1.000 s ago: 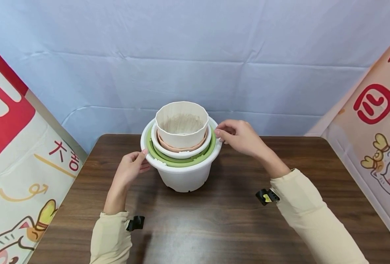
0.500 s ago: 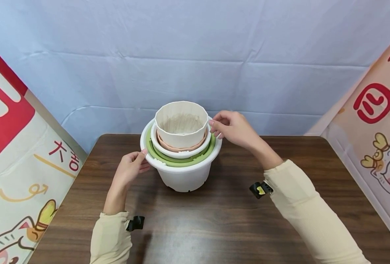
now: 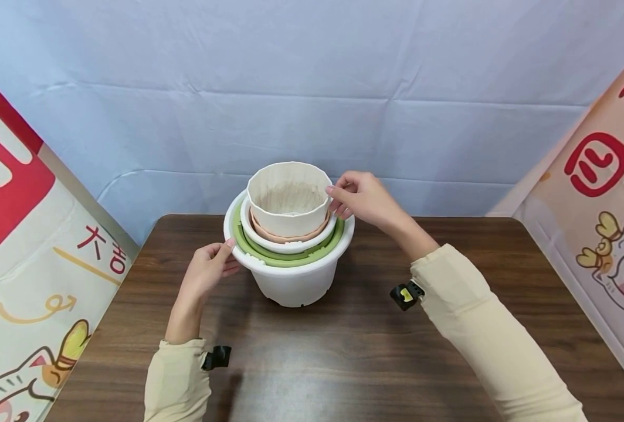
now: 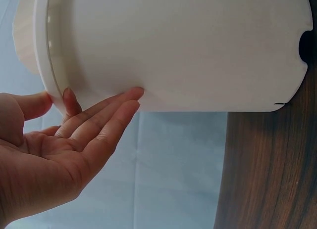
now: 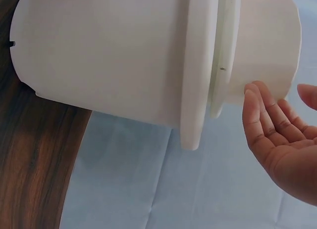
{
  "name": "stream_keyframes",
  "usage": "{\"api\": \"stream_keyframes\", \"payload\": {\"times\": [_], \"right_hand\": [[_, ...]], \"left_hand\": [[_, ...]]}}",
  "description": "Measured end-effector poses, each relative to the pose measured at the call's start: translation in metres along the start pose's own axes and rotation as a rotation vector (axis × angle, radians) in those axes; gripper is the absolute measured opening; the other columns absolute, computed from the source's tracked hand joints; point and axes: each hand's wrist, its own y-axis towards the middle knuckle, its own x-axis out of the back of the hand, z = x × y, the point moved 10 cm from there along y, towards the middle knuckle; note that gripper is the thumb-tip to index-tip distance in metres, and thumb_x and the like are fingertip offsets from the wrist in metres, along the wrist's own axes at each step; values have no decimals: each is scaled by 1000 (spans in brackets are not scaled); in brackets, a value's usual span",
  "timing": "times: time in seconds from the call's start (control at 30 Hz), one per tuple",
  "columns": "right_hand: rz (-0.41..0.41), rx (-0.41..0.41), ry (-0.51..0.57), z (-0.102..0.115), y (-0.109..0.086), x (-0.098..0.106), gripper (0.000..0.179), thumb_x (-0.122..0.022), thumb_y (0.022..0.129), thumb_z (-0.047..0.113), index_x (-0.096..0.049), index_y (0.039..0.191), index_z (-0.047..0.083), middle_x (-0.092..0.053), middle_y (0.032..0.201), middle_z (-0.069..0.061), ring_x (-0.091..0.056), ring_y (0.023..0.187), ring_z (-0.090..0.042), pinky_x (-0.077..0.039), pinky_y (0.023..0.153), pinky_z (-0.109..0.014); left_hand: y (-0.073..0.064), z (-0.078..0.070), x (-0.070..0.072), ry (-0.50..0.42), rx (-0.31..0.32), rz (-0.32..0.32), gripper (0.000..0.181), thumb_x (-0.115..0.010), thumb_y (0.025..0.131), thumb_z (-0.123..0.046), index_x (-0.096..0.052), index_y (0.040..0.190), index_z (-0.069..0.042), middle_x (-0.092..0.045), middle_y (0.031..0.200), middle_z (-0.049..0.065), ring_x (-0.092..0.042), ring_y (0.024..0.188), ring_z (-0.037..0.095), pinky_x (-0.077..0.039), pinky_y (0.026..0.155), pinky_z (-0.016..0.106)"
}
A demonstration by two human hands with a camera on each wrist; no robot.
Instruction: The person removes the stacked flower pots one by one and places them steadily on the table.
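A nested stack of flower pots stands upright on the table. The large white pot (image 3: 293,286) is outermost, holding a green pot (image 3: 290,261), a smaller white pot (image 3: 289,247), a peach pot (image 3: 285,238) and a cream faceted pot (image 3: 290,221) on top, stained inside. My left hand (image 3: 206,266) pinches the large pot's rim between thumb and forefinger, other fingers against its wall. At the cream pot's right side is my right hand (image 3: 362,196), its fingers by the outer wall; in the right wrist view the thumb looks apart from the rim.
The dark wooden table (image 3: 312,363) carries the stack near its back edge. Behind hangs a pale blue cloth (image 3: 227,117). Printed panels flank the table, a left panel (image 3: 32,258) and a right panel (image 3: 597,234).
My right hand has moved left and slightly up, from the large pot's rim to the cream pot's edge. The left hand and the stack have stayed put.
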Motion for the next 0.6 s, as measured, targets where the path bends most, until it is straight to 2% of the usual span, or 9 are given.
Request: {"api": "stream_keyframes", "payload": {"times": [0.23, 0.37, 0.6], "right_hand": [[-11, -46, 80, -6, 5, -4, 23, -56, 92, 15, -51, 88, -8, -63, 77, -24, -63, 63, -25, -56, 65, -44], [-14, -66, 102, -8, 6, -6, 22, -56, 92, 13, -52, 87, -8, -64, 75, -22, -63, 61, -24, -56, 66, -46], [-60, -58, 38, -6, 7, -5, 19, -54, 91, 11, -56, 83, -7, -64, 72, -20, -63, 59, -22, -57, 63, -42]], "left_hand": [[-2, -2, 1, 6, -5, -2, 45, -42, 98, -29, -51, 111, 13, -59, 102, 23, -62, 85, 15, -52, 84, 36], [-3, -3, 2, 22, -11, -7, 44, -42, 98, -28, -52, 110, 13, -59, 100, 22, -62, 84, 14, -53, 83, 35], [-3, -3, 2, 29, -5, -7, 45, -42, 98, -29, -52, 111, 12, -59, 100, 21, -62, 84, 14, -53, 83, 35]]}}
